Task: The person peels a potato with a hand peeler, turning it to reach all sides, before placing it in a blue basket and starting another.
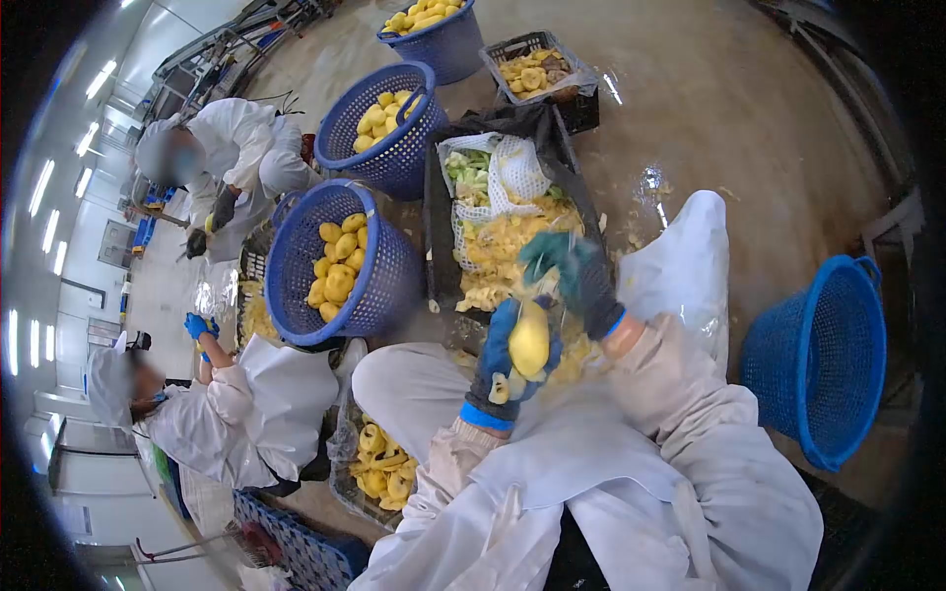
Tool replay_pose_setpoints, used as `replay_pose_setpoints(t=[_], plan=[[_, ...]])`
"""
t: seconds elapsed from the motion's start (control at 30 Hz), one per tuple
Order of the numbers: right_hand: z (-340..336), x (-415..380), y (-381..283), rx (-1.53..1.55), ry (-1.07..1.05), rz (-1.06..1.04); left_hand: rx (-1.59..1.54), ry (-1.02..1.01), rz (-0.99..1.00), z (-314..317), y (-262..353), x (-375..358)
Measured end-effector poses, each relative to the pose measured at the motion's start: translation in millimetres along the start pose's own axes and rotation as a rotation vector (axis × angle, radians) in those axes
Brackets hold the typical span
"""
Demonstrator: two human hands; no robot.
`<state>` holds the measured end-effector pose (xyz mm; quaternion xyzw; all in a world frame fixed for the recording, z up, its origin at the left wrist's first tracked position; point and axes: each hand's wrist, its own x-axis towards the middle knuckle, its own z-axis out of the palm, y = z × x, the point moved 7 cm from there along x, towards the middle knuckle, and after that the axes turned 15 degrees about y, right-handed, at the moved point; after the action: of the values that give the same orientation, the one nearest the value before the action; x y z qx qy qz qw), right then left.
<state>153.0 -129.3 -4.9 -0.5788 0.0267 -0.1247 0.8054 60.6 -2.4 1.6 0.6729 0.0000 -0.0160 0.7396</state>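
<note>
A peeled yellow fruit or tuber [529,341], upright, is held in my left hand [505,366], which wears a blue glove. A loose bit of peel hangs at that hand's fingers. Just above and to the right is my right hand [576,271], in a dark green glove and blurred by motion. Its fingers are curled, and what they hold is too smeared to make out. Both hands are over the near end of a black crate [440,236] filled with yellow peelings [507,246], green scraps and white foam netting.
Blue baskets of yellow pieces [394,266] [414,148] stand left of the crate. A blue basket [813,364] is at the right. A lined crate of yellow pieces [379,468] sits by my left leg. Two people in white [236,409] [241,148] work at the left.
</note>
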Motion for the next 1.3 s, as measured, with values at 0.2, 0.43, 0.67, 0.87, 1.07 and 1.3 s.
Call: replay_pose_setpoints(t=[0.2, 0.43, 0.67, 0.87, 1.07, 1.3], plan=[[18.7, -25.1, -56.8, -0.366, -0.188, -0.578, -0.276, 0.161, -0.276, -6.7, -24.3, 9.3], [-37.7, 18.9, -17.0, 0.231, 0.235, 0.079, -0.856, 0.208, -0.705, -0.5, -10.2, 3.4], [27.0, -36.2, -49.6, -0.039, -0.143, -0.095, -0.964, 0.037, -0.549, 11.3, -5.5, 7.2], [-1.5, 1.7, -26.7, 0.145, 0.016, 0.022, -0.697, 0.171, -0.702, -2.9, -19.8, 1.7], [0.4, 6.7, -22.7, -0.030, 0.044, -0.081, -0.486, 0.076, -0.357, 0.6, -9.2, 9.1], [28.0, -31.1, -60.2, -0.182, -0.255, -0.334, -0.910, 0.170, -0.736, 13.7, -12.1, 7.6]])
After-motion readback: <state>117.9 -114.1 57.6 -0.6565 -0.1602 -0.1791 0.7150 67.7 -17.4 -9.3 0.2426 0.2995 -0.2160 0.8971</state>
